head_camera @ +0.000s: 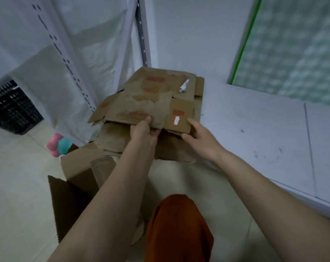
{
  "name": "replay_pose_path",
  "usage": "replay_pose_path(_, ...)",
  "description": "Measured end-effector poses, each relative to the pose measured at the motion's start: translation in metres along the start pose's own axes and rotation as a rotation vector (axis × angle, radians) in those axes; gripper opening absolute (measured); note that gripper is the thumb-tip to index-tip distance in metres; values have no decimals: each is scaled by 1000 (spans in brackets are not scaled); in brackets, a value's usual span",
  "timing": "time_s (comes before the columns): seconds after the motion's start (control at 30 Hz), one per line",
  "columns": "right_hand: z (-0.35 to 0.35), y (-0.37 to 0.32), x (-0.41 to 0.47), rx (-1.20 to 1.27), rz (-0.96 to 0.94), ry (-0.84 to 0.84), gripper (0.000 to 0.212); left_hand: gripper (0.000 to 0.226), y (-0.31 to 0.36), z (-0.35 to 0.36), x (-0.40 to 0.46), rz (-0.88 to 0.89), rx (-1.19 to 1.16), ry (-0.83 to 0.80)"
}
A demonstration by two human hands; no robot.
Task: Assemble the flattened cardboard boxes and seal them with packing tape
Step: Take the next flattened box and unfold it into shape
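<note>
Head view: nearest is an orange-clad knee (pixel 177 224), with an opened cardboard box (pixel 79 173) on the floor to its left. Both bare forearms reach forward to a stack of flattened cardboard boxes (pixel 122 137) — the left hand (pixel 143 129) pinches the near edge of the top flattened box (pixel 151 99), thumb on top, tilting it up off the pile. The right hand (pixel 202 137) is spread, fingers relaxed, touching that box's near right corner. Farther back — a black crate (pixel 11 108) at left and white shelving uprights (pixel 66 59).
</note>
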State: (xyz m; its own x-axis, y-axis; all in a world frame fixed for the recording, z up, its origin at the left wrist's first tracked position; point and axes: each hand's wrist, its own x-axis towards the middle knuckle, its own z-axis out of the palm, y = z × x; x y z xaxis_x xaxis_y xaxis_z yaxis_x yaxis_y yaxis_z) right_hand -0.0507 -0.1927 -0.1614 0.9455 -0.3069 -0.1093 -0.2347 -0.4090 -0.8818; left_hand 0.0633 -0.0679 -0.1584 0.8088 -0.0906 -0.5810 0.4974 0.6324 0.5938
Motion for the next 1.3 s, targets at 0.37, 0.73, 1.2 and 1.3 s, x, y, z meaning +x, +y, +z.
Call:
replay_pose_path(0.37, -116, 10, -71, 1165, 291, 547, 29, 30, -71, -30, -134, -73, 269, -420)
replay_pose_path(0.73, -163, 82, -181, 1089, 475, 747, 14, 60, -160, 9, -201, 653, 1657, -924)
replay_pose_path(1.2, -172, 102, -214, 1220, 333, 507, 37, 74, -230, 74, -228, 378, 2003, -1152)
replay_pose_path(1.3, -165, 108, -213, 1248, 346, 499, 42, 44, -228, 78, -228, 337, 1966, -1173)
